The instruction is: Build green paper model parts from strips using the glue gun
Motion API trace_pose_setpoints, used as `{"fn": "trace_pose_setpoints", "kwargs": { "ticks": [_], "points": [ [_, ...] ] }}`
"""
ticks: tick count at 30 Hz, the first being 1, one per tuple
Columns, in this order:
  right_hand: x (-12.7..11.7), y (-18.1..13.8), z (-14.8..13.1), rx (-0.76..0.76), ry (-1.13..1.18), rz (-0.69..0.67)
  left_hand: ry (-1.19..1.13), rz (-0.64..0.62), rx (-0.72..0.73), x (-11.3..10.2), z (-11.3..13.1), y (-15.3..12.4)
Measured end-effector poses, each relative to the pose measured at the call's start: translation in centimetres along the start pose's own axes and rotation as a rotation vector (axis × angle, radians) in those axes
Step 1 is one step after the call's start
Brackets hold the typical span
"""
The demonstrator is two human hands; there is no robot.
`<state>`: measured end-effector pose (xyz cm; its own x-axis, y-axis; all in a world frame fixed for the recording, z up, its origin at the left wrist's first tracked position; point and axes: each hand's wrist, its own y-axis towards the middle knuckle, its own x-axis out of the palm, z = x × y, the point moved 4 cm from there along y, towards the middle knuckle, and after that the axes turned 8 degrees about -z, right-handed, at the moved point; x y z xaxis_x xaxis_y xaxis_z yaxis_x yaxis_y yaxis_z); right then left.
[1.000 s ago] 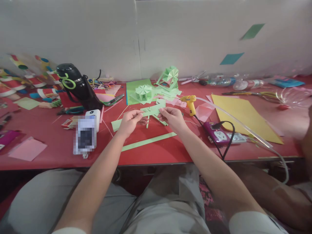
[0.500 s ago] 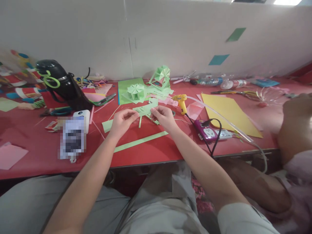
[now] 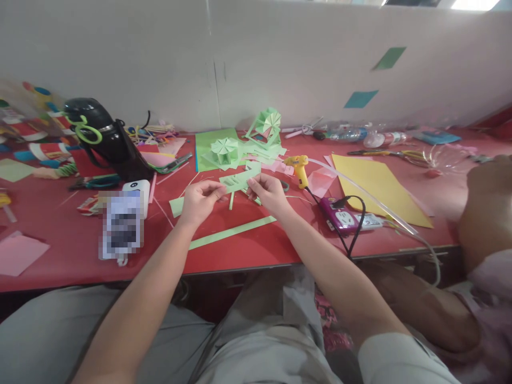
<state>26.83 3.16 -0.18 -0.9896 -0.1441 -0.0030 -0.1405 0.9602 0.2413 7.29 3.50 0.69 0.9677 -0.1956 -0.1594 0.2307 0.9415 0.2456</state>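
Observation:
Between my hands is a piece of light green paper (image 3: 237, 182) with slits or cut-outs in it. My left hand (image 3: 203, 200) pinches its left end between thumb and fingers. The right end is gripped by my right hand (image 3: 269, 193), thumb on top. Under and behind it lie green rolled paper sticks (image 3: 231, 201), partly hidden. A long green paper strip (image 3: 232, 232) rests on the red table nearer to me. Beyond my hands stand a folded green paper wheel (image 3: 224, 151) and a taller green paper model (image 3: 267, 126).
To the right lie a yellow glue gun (image 3: 297, 168), a purple power socket (image 3: 340, 215) with cables and a yellow sheet (image 3: 380, 186). At left are a black bottle (image 3: 106, 138), a phone (image 3: 122, 226) and pink paper (image 3: 22, 253). Another person's arm (image 3: 486, 213) is at far right.
The view has shifted slightly, so things appear a little further right. Both hands keep hold of the green paper, with hardly any other movement.

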Motion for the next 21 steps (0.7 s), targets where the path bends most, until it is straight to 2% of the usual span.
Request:
{"fn": "trace_pose_setpoints", "kwargs": {
  "ticks": [6,11,16,21],
  "points": [
    [-0.1,0.2,0.4,0.025,0.132,-0.042,-0.054,-0.033,-0.028,0.0,-0.6,0.3],
    [-0.1,0.3,0.3,0.08,0.199,-0.02,0.013,-0.077,0.035,0.2,-0.7,0.5],
    [-0.2,0.4,0.6,0.05,0.137,-0.034,-0.038,-0.043,-0.016,0.2,-1.2,0.7],
    [-0.3,0.4,0.7,-0.04,0.051,-0.044,-0.107,-0.078,-0.018,0.3,-1.6,0.8]
  ]
}}
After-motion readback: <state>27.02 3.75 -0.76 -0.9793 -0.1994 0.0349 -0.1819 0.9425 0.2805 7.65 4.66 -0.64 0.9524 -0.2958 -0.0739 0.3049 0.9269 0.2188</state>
